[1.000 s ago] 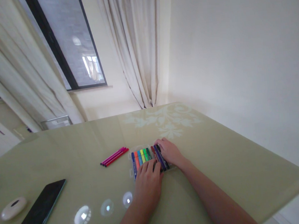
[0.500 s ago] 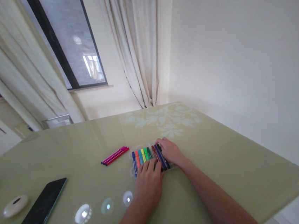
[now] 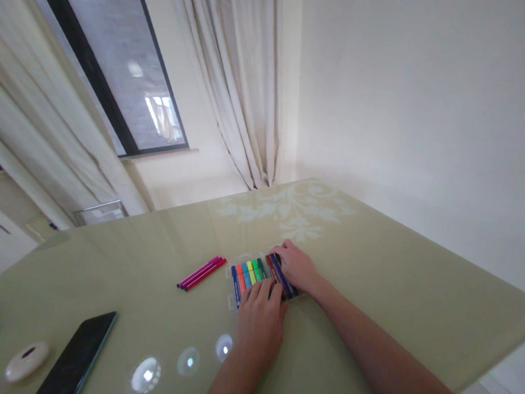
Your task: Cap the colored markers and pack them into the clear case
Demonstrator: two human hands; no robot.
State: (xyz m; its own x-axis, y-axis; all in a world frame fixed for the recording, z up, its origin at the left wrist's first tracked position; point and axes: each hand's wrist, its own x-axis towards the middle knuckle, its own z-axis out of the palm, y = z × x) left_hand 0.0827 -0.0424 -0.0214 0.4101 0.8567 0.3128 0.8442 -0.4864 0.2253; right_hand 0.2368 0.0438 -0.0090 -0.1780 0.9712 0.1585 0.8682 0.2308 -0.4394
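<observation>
A clear plastic case [image 3: 231, 303] lies on the table, holding a row of colored felt-tip markers [image 3: 251, 271]. Blue, orange, yellow and green ones fill its left part. Brown, purple and black markers [image 3: 279, 276] lie slightly slanted in the right part. My left hand [image 3: 259, 315] is laid over the near side of the case, fingers bent onto the markers, its thumb by the near edge. At the right end, my right hand [image 3: 300, 269] has its fingers curled round the dark markers' upper ends; its palm hides part of them.
Several pink and red markers [image 3: 202, 273] lie together left of the case. A black tablet [image 3: 66, 377] and a white oval object [image 3: 27, 362] are farther left on the glossy table [image 3: 155, 244]. A wall [image 3: 421, 113] runs along the right side.
My right hand has shifted very slightly left over the dark markers. My left hand and the loose markers stay where they were.
</observation>
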